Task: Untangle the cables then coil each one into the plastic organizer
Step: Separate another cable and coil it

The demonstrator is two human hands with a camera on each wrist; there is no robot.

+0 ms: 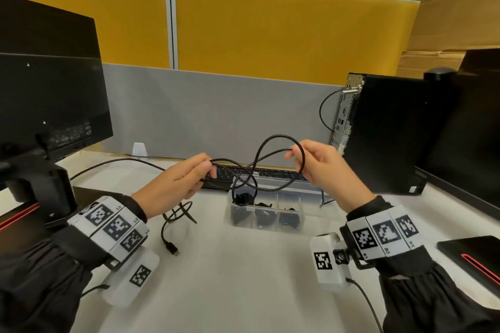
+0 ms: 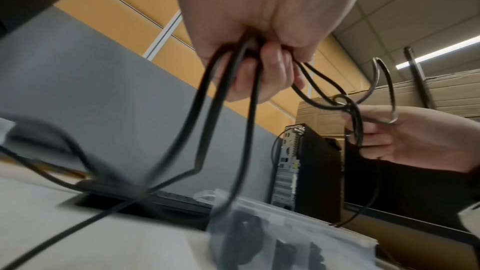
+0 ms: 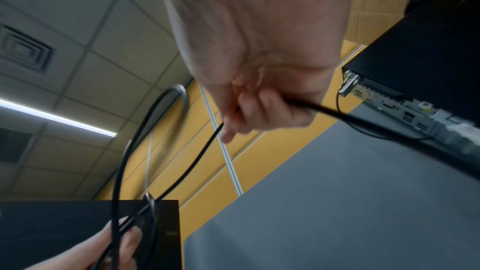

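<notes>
A black cable (image 1: 273, 140) loops in the air between my two hands, above the clear plastic organizer (image 1: 297, 215). My left hand (image 1: 186, 178) grips several strands of it (image 2: 228, 93), curled round them. My right hand (image 1: 311, 159) pinches a loop of the same cable (image 3: 197, 159) at shoulder width from the left. One strand drops into the organizer's left compartment, where a dark coil (image 1: 242, 199) lies. Other compartments hold dark coiled cables too. A second black cable (image 1: 173, 227) with a plug end lies loose on the desk, left of the organizer.
A black keyboard (image 1: 273, 173) sits behind the organizer. A monitor (image 1: 48, 84) on its stand fills the left, a black desktop tower (image 1: 389, 132) and another screen (image 1: 476, 127) the right. A grey divider runs along the desk's back. A dark pad (image 1: 473, 249) lies at right.
</notes>
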